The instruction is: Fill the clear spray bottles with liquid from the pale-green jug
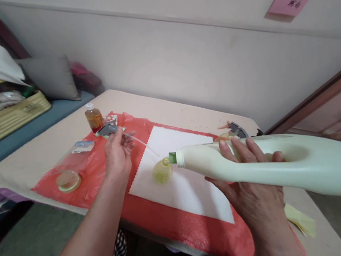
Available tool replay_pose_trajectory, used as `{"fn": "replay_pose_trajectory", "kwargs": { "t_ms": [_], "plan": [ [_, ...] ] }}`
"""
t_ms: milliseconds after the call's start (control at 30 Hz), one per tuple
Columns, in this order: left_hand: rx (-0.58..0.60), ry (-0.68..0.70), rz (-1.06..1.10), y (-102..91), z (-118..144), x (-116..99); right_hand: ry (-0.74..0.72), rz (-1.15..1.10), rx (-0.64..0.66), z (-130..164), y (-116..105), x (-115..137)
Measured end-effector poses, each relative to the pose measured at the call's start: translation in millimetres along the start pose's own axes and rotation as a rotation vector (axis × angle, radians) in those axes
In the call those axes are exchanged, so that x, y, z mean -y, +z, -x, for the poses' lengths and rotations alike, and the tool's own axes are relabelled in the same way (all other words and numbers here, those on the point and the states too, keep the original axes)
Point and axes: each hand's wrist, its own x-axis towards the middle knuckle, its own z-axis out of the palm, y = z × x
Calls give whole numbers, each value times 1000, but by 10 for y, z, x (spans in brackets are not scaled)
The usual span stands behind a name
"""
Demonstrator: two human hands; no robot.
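Pale green jug (268, 157) lies nearly level across the right of frame, neck pointing left; our right hand (251, 187) grips it, our left hand (118, 154) pinches a sprayer (109, 129).

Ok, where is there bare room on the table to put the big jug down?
Free: the near half of the white sheet, between the small yellow bottle and the red plastic; also the bare tabletop behind. Crowded: the left, around the left hand with its sprayer, amber bottle and cap. The right hand holds the jug.
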Motion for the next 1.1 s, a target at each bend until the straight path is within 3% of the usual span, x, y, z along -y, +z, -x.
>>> {"fn": "replay_pose_trajectory", "kwargs": {
  "t_ms": [1100],
  "plan": [
    [-6, -7, 5, -11, -15, -15, 7, 34, 32, -66, -139, 45]
  ]
}}
